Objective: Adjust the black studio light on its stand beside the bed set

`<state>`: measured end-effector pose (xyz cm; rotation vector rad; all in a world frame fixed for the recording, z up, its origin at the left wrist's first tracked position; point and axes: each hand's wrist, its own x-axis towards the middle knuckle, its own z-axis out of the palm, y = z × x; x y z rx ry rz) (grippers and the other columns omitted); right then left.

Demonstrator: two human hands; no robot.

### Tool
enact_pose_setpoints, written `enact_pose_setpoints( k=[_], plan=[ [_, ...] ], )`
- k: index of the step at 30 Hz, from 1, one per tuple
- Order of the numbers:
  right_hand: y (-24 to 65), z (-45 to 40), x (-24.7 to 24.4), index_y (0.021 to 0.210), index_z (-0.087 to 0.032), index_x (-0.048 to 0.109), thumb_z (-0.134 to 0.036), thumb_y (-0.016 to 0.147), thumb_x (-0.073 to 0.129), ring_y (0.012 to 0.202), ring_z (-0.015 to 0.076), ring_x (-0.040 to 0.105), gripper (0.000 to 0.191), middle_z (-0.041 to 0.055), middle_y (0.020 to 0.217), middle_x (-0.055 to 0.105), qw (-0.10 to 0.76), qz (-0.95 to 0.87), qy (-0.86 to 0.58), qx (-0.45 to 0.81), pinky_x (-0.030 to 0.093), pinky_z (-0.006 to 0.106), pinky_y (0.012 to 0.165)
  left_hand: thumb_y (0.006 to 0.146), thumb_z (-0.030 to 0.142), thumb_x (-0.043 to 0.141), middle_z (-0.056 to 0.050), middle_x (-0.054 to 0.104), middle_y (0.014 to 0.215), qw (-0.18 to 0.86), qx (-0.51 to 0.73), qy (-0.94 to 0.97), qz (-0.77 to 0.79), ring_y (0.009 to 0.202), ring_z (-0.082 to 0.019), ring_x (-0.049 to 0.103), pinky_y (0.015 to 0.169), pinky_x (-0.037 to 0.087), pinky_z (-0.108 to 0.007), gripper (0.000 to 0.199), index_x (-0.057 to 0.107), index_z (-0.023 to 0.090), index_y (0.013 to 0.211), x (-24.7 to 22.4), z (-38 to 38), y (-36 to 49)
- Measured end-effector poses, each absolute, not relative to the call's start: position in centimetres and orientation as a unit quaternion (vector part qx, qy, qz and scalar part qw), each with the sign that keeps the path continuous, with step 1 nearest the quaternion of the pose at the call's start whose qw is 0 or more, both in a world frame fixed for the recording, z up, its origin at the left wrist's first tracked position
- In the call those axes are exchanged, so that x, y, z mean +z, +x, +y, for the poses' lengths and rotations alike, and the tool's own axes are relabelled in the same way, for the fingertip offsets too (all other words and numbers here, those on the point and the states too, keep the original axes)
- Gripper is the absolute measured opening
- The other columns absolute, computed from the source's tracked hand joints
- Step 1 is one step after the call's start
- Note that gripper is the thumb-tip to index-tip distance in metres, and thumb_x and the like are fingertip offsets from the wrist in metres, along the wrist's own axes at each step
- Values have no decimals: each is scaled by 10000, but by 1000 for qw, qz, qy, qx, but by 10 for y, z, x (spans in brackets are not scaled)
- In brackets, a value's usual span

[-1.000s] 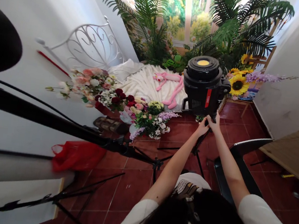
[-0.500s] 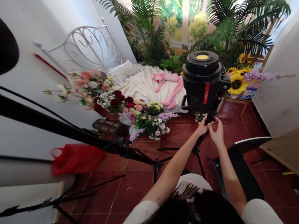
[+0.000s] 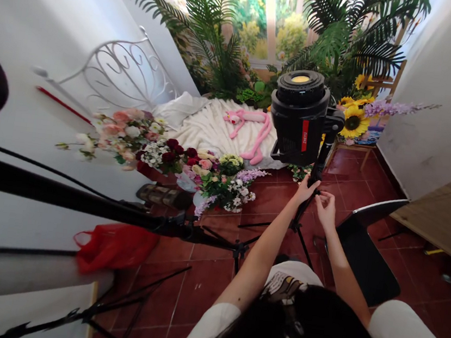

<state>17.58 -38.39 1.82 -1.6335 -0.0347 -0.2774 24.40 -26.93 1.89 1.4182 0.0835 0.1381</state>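
Observation:
A black studio light (image 3: 300, 126) with a red label and a round yellow disc on top sits on a light stand (image 3: 297, 220). My left hand (image 3: 306, 190) is closed around the stand's pole just below the lamp. On the right side of the same pole, my right hand (image 3: 326, 208) has its fingertips pinched together. Whatever small part those fingers hold is too small to make out.
Bouquets of artificial flowers (image 3: 234, 184) and a pink plush toy (image 3: 256, 119) on a white blanket lie ahead. A black chair (image 3: 366, 257) stands at right. Another stand's black pole (image 3: 62, 187) crosses the left side, above a red bag (image 3: 113, 245).
The lamp now sits a little higher relative to my hands, with more pole showing. My right hand has drawn slightly down and apart from my left. The view has shifted slightly.

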Motion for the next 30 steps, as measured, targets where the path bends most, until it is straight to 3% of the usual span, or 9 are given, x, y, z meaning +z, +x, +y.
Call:
enact_pose_setpoints(
  k=[3, 7, 12, 16, 19, 24, 30],
  plan=[
    [184, -379, 20, 1012, -232, 544, -579, 756, 804, 752, 182, 721, 504, 4, 806, 698, 721, 32, -687, -82, 629, 336, 739, 823, 401, 784, 1, 663, 908, 757, 53, 649, 50, 867, -147, 611, 917, 492, -299, 318, 575, 205, 962, 23, -269, 241],
    [191, -372, 32, 860, -230, 535, -426, 801, 826, 581, 145, 702, 356, -21, 631, 680, 804, 168, -571, 12, 595, 219, 578, 829, 406, 775, 15, 640, 867, 758, 42, 649, 47, 836, -139, 597, 894, 472, -286, 321, 568, 203, 968, 26, -269, 239],
    [193, -376, 47, 798, -211, 610, -169, 898, 700, 555, 117, 699, 141, 23, 669, 734, 871, 251, -393, 157, 618, 180, 567, 826, 378, 780, 7, 638, 880, 756, 51, 651, 48, 882, -145, 599, 928, 463, -288, 298, 574, 199, 945, 27, -268, 239],
    [192, -381, 47, 803, -213, 616, -134, 885, 688, 616, 126, 733, 135, 32, 739, 757, 878, 237, -368, 192, 640, 193, 601, 839, 350, 771, 2, 645, 882, 754, 53, 653, 52, 908, -155, 606, 942, 466, -297, 269, 582, 198, 955, 28, -268, 239],
    [189, -384, 43, 849, -226, 600, -217, 827, 773, 684, 144, 753, 175, 17, 778, 755, 851, 212, -460, 140, 645, 226, 627, 852, 302, 748, 15, 626, 844, 751, 48, 656, 52, 872, -152, 594, 924, 471, -299, 223, 573, 196, 941, 28, -268, 239],
    [186, -389, 41, 908, -238, 546, -395, 609, 907, 763, 166, 714, 494, 7, 854, 723, 752, 112, -649, -33, 613, 283, 672, 850, 268, 735, 20, 632, 864, 759, 50, 647, 49, 875, -147, 602, 946, 473, -305, 197, 575, 201, 944, 19, -269, 244],
    [178, -393, 64, 915, -239, 555, -433, 732, 759, 720, 188, 657, 336, 37, 889, 725, 534, 3, -841, -85, 510, 318, 701, 818, 327, 771, 13, 643, 911, 776, 41, 627, 49, 861, -137, 606, 922, 497, -308, 276, 578, 207, 975, 9, -269, 249]
  ],
)
